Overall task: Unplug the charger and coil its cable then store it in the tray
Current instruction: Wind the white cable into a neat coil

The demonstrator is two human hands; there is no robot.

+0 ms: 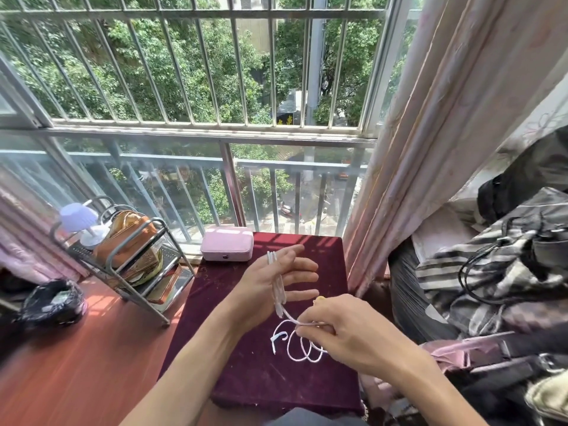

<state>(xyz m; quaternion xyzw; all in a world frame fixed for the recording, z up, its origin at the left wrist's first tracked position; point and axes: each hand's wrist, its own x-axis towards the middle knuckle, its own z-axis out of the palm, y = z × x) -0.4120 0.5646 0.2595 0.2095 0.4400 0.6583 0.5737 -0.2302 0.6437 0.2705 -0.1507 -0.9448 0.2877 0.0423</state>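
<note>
A white charger cable (pixel 278 287) is wound in several turns around my left hand (pixel 276 282), which is held flat with fingers spread above a dark red velvet-covered stand (pixel 267 379). My right hand (pixel 353 333) pinches the cable just right of the left wrist, and the strand runs taut between both hands. The loose rest of the cable (pixel 302 345) lies in loops on the velvet, ending in a white plug tip (pixel 276 338). A pink closed case (pixel 227 243) sits at the stand's far edge. I see no charger brick.
A metal rack (pixel 123 265) with orange bags and a small purple lamp (pixel 78 216) stands left on the reddish floor. A black bag (pixel 53 301) lies beside it. Pink curtains (pixel 430 149) and piled clothes with a black cord (pixel 491 272) fill the right. Barred window ahead.
</note>
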